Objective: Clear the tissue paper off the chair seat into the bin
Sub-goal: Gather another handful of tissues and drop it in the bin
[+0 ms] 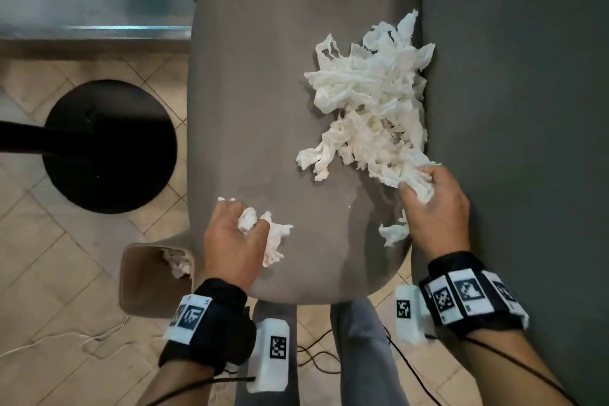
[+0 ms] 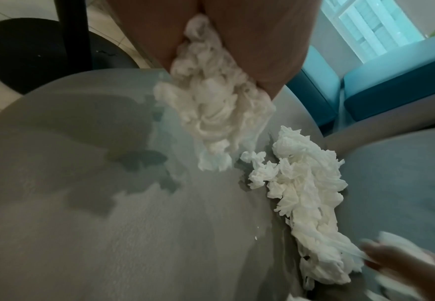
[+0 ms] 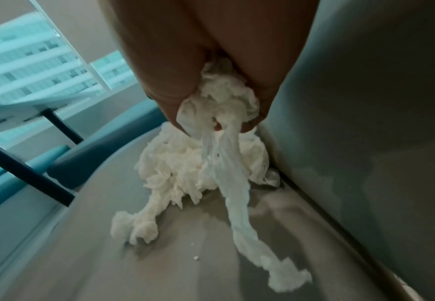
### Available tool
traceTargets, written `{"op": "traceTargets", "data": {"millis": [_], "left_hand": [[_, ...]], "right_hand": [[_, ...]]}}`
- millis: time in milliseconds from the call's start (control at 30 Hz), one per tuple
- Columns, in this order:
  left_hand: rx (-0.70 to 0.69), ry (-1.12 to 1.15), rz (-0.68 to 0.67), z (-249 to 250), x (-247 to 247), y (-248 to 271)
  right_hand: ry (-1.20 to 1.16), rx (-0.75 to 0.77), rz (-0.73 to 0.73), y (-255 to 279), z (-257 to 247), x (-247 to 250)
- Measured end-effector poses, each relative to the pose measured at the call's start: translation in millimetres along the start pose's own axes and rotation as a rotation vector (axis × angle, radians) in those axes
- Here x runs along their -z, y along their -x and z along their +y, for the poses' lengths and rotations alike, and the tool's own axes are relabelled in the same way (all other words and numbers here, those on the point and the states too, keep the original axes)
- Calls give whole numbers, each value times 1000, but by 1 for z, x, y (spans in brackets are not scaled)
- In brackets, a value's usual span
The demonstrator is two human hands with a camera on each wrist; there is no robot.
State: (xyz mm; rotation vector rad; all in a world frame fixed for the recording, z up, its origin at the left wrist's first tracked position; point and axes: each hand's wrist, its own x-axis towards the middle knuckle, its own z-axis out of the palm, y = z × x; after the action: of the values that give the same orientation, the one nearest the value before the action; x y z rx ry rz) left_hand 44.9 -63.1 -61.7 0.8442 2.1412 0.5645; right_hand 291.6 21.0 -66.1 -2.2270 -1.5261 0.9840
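A heap of crumpled white tissue paper (image 1: pixel 372 99) lies on the grey chair seat (image 1: pixel 263 92), against the backrest on the right. My left hand (image 1: pixel 237 234) grips a wad of tissue (image 1: pixel 273 237) above the seat's near left edge; the wad (image 2: pixel 211 106) hangs from my fist in the left wrist view. My right hand (image 1: pixel 435 204) clutches the near end of the heap (image 1: pixel 415 181), and strands (image 3: pixel 226 163) trail from its fingers down to the seat. The taupe bin (image 1: pixel 141 280) stands on the floor by the seat's near left corner, with tissue (image 1: pixel 179 262) inside.
The dark grey backrest (image 1: pixel 514 109) runs along the right. A black round table base (image 1: pixel 108 145) stands on the tiled floor to the left. Cables (image 1: pixel 316 359) lie on the floor by my legs. Teal seating (image 2: pixel 391 85) is further off.
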Motion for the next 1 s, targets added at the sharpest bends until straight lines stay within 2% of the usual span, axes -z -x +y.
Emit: {"op": "traceTargets", "data": {"millis": [100, 300, 433, 600, 700, 833, 1000], "left_hand": [[57, -1, 9, -4, -6, 8], [173, 191, -31, -3, -14, 32], [209, 324, 8, -5, -17, 47], [216, 433, 78, -8, -18, 75], [216, 498, 120, -9, -16, 96], [242, 549, 90, -21, -12, 119], [241, 585, 73, -43, 3, 139]], "right_hand": [[1, -42, -120, -17, 2, -16], [-23, -52, -349, -34, 5, -37], [-31, -6, -335, -26, 3, -28], [-90, -41, -325, 0, 3, 13], [-122, -6, -321, 13, 8, 36], [-176, 58, -271, 25, 10, 49], [-366, 42, -320, 46, -17, 38]]}}
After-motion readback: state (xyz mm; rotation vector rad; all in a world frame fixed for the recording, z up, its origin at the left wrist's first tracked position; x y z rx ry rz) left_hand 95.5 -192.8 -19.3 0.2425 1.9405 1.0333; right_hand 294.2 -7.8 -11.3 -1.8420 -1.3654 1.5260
